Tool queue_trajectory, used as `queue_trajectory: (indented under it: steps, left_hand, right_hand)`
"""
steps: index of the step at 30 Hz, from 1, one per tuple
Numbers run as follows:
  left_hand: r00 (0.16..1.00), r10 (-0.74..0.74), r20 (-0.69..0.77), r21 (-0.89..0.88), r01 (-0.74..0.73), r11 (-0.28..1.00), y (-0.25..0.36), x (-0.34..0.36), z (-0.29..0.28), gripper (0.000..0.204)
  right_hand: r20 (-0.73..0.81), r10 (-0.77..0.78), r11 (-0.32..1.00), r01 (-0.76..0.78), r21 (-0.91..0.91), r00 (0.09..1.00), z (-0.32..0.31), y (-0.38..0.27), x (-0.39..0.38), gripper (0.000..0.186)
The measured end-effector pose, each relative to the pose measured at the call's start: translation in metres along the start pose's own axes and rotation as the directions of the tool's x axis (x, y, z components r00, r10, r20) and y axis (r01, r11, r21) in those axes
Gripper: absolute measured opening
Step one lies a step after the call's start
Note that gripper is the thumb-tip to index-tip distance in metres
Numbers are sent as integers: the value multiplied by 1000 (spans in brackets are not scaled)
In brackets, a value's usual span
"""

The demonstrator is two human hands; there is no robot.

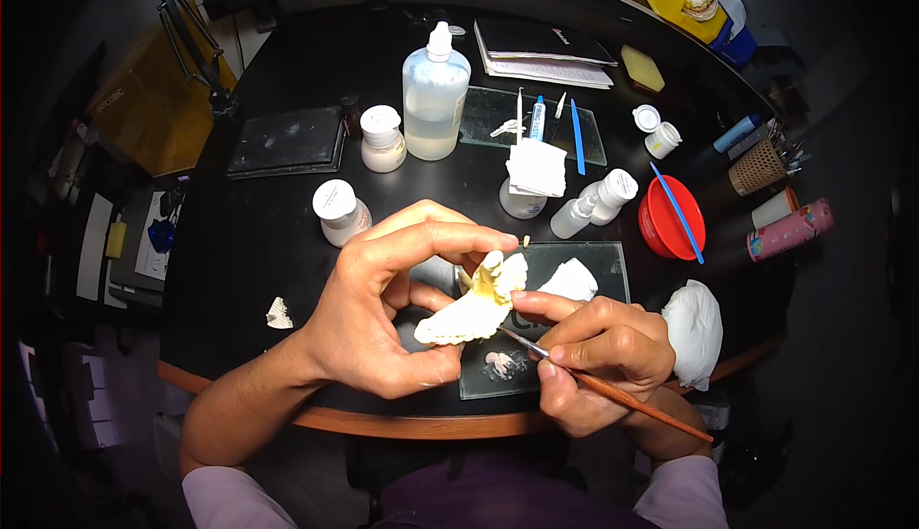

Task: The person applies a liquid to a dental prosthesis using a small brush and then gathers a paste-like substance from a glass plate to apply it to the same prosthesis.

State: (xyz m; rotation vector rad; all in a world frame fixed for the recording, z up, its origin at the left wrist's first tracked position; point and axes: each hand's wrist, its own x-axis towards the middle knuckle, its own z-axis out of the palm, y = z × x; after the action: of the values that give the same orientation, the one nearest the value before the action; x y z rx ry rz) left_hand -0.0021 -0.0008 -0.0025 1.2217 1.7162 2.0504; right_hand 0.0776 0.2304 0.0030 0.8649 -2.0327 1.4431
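My left hand [369,304] is closed around a pale yellow dental cast [469,318], its fingers over the far side and the thumb underneath. My right hand [613,357] grips a fine paintbrush [632,400] with a brown wooden handle. The brush tip is at the near right edge of the cast; whether it touches cannot be told. One right fingertip rests against the cast. Below lies a glass slab [608,266] bearing a smear of pale paste [501,366] and a folded white tissue [571,281]. A tiny pale piece [526,241] shows beside my left index fingertip.
A large clear bottle [437,98], white-capped jars [383,141] and small bottles [574,216] stand beyond my hands. To the right are a red bowl [661,240] with a blue stick across it and a white cloth wad [694,333]. A second glass plate [479,127] holds tools.
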Motion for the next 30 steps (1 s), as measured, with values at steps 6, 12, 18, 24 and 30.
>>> queue_trajectory:
  steps: [6,12,18,24,30]
  left_hand:
    - [1000,-2,-2,-4,2,1000,0,1,0,73]
    - [1000,-19,1,-14,19,1000,2,0,0,72]
    - [998,-64,-2,-30,64,998,1,0,-1,73]
    - [998,-67,-15,-38,67,997,1,0,0,73]
    - [1000,-26,-17,1,26,1000,1,1,0,71]
  right_hand:
    - [-2,0,1000,0,12,1000,0,-1,2,15]
    - [-41,19,989,-12,148,999,1,-2,4,13]
    - [42,-8,989,2,149,999,-4,-2,3,16]
    - [43,-6,995,2,96,999,-3,-3,3,17]
    - [41,16,997,-19,72,999,-3,-5,3,18]
